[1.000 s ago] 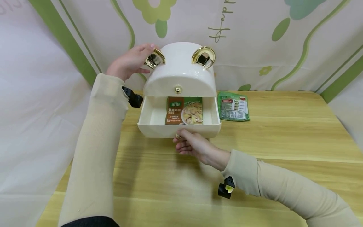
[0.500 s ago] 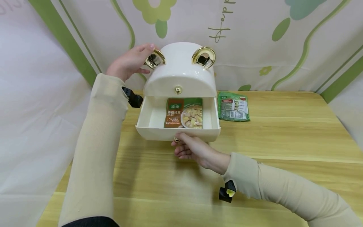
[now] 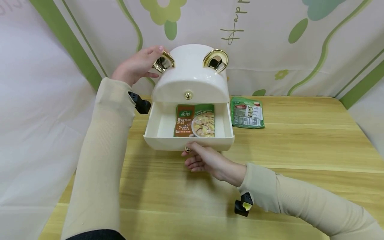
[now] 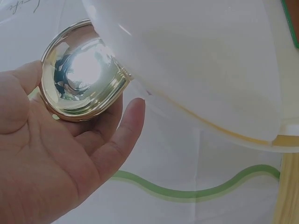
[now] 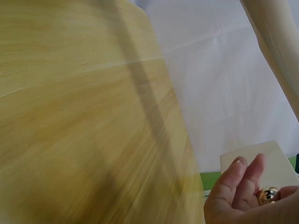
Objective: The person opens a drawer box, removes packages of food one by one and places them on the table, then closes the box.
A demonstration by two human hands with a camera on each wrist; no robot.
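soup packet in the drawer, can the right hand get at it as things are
Probably yes. The drawer is pulled out and the soup packet lies uncovered inside, open from above. The right hand pinches the drawer knob just in front, so it must let go first.

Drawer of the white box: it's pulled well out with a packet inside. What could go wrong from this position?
The drawer hangs far out of the white box; the right hand pinches only its small gold knob, so more pull might drop it free. The left hand steadies the box only by one gold ear, so it might tip forward. The soup packet lies loose and could slide.
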